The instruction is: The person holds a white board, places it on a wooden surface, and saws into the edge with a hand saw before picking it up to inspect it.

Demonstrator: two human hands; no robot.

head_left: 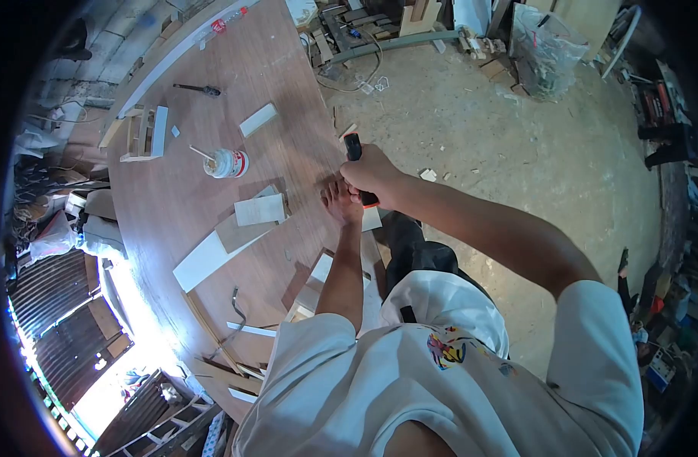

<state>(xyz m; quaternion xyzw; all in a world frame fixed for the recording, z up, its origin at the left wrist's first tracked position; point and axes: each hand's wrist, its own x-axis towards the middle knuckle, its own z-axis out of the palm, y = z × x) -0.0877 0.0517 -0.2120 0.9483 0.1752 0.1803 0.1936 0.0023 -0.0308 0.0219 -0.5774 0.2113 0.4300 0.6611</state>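
My right hand (375, 171) is wrapped round a black tool with orange trim (352, 146), whose ends stick out on both sides of the fist; its exact kind does not show. Right beside it, at the table's edge, my left hand (340, 202) lies with its fingers stretched out on the wooden tabletop (295, 175). A pale board piece (372, 219) shows just below the two hands. Left of them, a small white block (260, 209) rests across a longer white board (212, 260).
An open jar (228, 164) with a stick in it stands on the table. Around it are a loose white block (258, 119), a dark-handled tool (197, 89) and a small wooden frame (145, 135). A plastic bottle (221, 24) lies farther back. Scraps litter the concrete floor (478, 137).
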